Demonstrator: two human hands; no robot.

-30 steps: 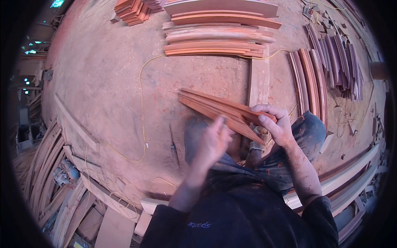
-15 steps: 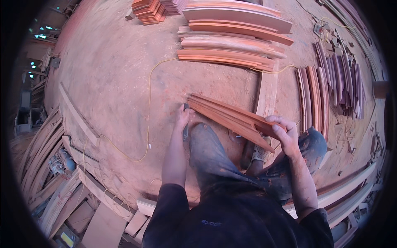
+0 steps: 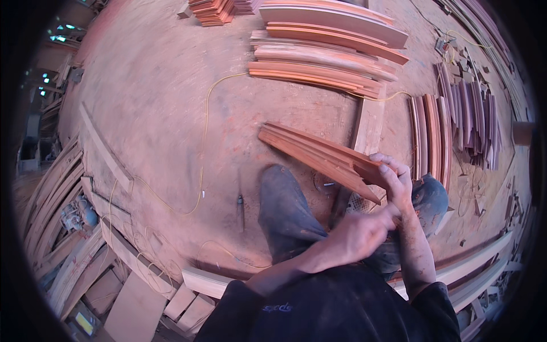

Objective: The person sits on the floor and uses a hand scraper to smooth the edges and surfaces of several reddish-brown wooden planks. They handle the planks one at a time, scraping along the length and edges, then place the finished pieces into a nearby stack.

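A reddish-brown, grooved length of wooden moulding (image 3: 319,157) slants above my knees, one end pointing away to the left. My right hand (image 3: 394,181) is closed around its near end, with the thumb on top. My left hand (image 3: 364,232) lies across my lap beside the right wrist; motion blurs its fingers, so their grip is unclear. On the dusty floor, left of my left knee, rests a slim dark tool (image 3: 240,212) with a thin tip; its exact kind is hard to make out.
Stacked reddish boards (image 3: 325,54) lie ahead across a plank (image 3: 370,125). More strips (image 3: 430,134) stand to the right, near purplish pieces (image 3: 476,117). A yellow cord (image 3: 204,154) winds over the floor. Left are a loose batten (image 3: 105,148) and piled curved timber (image 3: 54,211).
My left hand has let go of the dark tool, now on the floor, and swung right to beside my right wrist. The moulding stays in my right hand, slightly shifted.
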